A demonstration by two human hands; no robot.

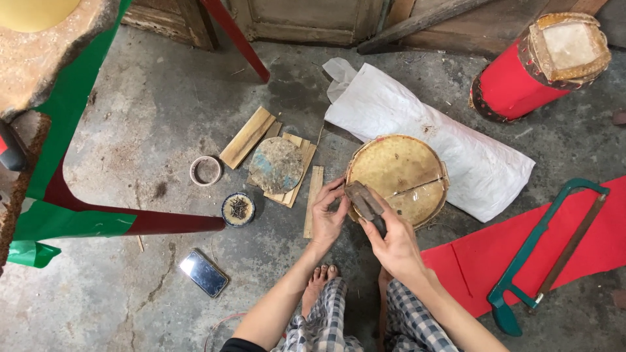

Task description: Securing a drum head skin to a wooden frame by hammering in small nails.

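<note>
As seen from the head camera: squatting on concrete floor, both hands meeting over near edge of round woven disc. Right hand closed around lower end of small dark flat block; thumb and fingers pinching it, grip narrow. Left hand at block's upper left, fingertips touching its edge; fingers half curled, not fully wrapped. Block thus held between both hands, touching or just above disc rim; cannot tell which. Long axis of block: diagonal, upper left to lower right, running toward right wrist. Right hand carrying the hold; left only steadying. Disc directly beyond block, away from body, resting partly on white sack; a split line across disc's near half.

Left of hands: wood slats, a thin strip just beside left hand, a worn round plate on slats, tape ring, small tin of nails, phone. Right: green-framed saw on red sheet, well apart from hands. Red drum far right, tipped on side.
</note>
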